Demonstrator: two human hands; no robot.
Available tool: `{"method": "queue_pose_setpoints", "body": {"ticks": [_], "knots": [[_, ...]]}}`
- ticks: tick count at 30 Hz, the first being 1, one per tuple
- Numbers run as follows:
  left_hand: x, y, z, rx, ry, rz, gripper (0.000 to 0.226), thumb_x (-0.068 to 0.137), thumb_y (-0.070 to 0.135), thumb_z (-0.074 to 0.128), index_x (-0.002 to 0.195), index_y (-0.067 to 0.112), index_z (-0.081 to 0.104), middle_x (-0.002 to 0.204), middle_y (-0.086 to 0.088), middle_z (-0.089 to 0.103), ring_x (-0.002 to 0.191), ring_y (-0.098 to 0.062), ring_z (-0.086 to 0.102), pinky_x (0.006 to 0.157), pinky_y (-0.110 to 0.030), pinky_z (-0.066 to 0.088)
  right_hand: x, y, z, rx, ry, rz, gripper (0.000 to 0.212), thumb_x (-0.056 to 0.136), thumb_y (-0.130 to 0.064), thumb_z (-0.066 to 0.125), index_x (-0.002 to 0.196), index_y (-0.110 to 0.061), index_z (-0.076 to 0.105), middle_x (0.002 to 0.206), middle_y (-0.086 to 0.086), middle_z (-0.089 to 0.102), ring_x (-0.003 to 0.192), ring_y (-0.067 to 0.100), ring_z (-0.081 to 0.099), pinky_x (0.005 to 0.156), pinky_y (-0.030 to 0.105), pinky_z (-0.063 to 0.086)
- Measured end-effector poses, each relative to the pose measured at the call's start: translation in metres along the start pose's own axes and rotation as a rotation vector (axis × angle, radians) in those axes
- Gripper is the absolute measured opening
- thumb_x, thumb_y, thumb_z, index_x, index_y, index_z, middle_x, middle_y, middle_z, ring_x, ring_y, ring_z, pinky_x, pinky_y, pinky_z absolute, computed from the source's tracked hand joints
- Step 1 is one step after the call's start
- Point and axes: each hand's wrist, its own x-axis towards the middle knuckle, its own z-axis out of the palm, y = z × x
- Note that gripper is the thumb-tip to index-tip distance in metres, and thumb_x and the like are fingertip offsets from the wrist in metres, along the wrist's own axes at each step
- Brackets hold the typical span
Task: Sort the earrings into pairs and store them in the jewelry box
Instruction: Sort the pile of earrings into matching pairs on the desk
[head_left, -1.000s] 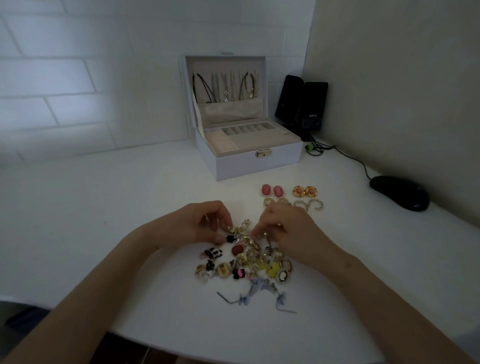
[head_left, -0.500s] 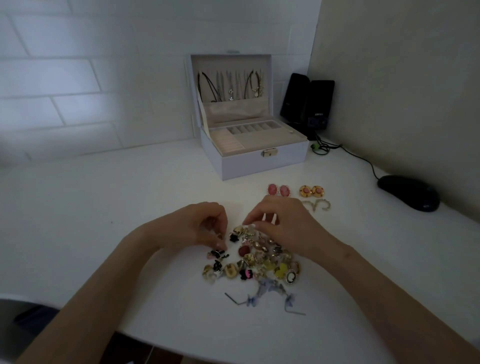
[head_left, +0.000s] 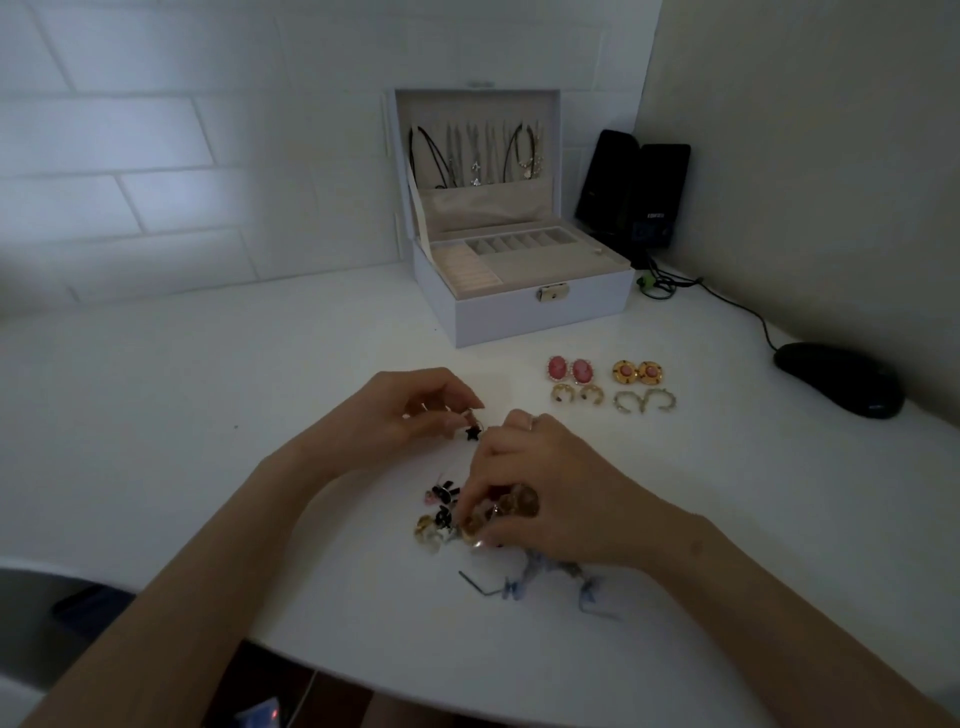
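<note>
Near the front edge of the surface (head_left: 208, 415), the earring pile (head_left: 441, 519) lies directly under the right hand (head_left: 540, 483), fingers curled into it with no sure grip visible, while the left hand (head_left: 410, 410) just beyond pinches a black star earring (head_left: 471, 432), the jewelry box (head_left: 540, 317) well behind.

white jewelry box (head_left: 540, 317), pink earrings (head_left: 569, 369)

Bare forearms; left hand (head_left: 410, 410), right hand (head_left: 540, 483); pale glossy nails.
</note>
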Motion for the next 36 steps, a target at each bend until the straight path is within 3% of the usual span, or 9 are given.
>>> {"method": "queue_pose_setpoints", "body": {"ticks": [6, 11, 15, 21, 24, 29, 36], "knots": [[0.0, 0.005, 0.0, -0.187, 0.0, -0.024, 0.012, 0.089, 0.002, 0.055, 0.097, 0.005, 0.063, 0.094, -0.009, 0.069, 0.084, -0.022, 0.067, 0.077, -0.024, 0.053, -0.002, -0.002, 0.001, 0.013, -0.043, -0.009, 0.016, 0.073, -0.034, 0.073, 0.088, -0.03, 0.071, 0.085, -0.013, 0.06, 0.082, 0.003, 0.042, 0.078, 0.023, 0.032], [0.001, 0.005, 0.0, -0.257, 0.039, -0.038, 0.008, 0.084, -0.001, 0.06, 0.093, 0.0, 0.06, 0.09, -0.015, 0.068, 0.086, -0.031, 0.065, 0.077, -0.026, 0.054, -0.006, 0.007, -0.014, 0.201, 0.109, 0.078, 0.015, 0.075, -0.019, 0.071, 0.088, -0.028, 0.072, 0.082, -0.012, 0.064, 0.083, 0.007, 0.05, 0.078, 0.024, 0.039], [0.001, 0.005, 0.001, -0.306, 0.061, -0.073, 0.01, 0.084, 0.0, 0.061, 0.094, 0.001, 0.063, 0.085, -0.013, 0.067, 0.082, -0.024, 0.067, 0.073, -0.021, 0.053, -0.011, 0.014, -0.014, 0.071, 0.022, 0.082, 0.016, 0.072, -0.019, 0.075, 0.086, -0.028, 0.073, 0.084, -0.009, 0.063, 0.082, 0.003, 0.046, 0.074, 0.015, 0.035], [0.0, 0.006, -0.001, -0.302, 0.06, -0.056, 0.004, 0.09, -0.001, 0.05, 0.088, 0.002, 0.053, 0.079, -0.011, 0.071, 0.066, -0.019, 0.065, 0.065, -0.022, 0.052, -0.012, 0.014, -0.014, 0.095, -0.016, 0.052, 0.01, 0.07, -0.023, 0.077, 0.077, -0.024, 0.07, 0.079, -0.013, 0.059, 0.08, 0.0, 0.046, 0.074, 0.021, 0.039], [0.0, 0.007, -0.001, -0.332, 0.056, -0.074, 0.004, 0.091, 0.004, 0.048, 0.087, 0.003, 0.048, 0.08, -0.012, 0.072, 0.064, -0.022, 0.066, 0.065, -0.025, 0.054, -0.014, 0.012, -0.021, 0.178, -0.034, 0.145, 0.005, 0.076, -0.025, 0.074, 0.081, -0.028, 0.072, 0.082, -0.015, 0.061, 0.082, 0.003, 0.05, 0.075, 0.017, 0.04], [0.0, 0.009, -0.001, -0.314, 0.063, -0.05, 0.003, 0.089, 0.004, 0.051, 0.087, 0.003, 0.051, 0.091, -0.015, 0.072, 0.065, -0.02, 0.067, 0.066, -0.026, 0.055, -0.016, 0.025, -0.037, 0.212, 0.238, 0.344, 0.021, 0.08, -0.012, 0.069, 0.076, -0.033, 0.068, 0.077, -0.009, 0.064, 0.069, 0.004, 0.054, 0.063, 0.008, 0.04], [0.0, 0.008, 0.0, -0.305, 0.1, -0.063, 0.005, 0.084, 0.002, 0.059, 0.088, 0.002, 0.055, 0.097, -0.01, 0.068, 0.071, -0.021, 0.069, 0.067, -0.023, 0.054, -0.021, 0.033, -0.035, 0.052, 0.089, 0.496, 0.037, 0.083, -0.006, 0.064, 0.068, -0.04, 0.062, 0.083, -0.013, 0.061, 0.075, 0.0, 0.054, 0.068, 0.015, 0.038]]}}
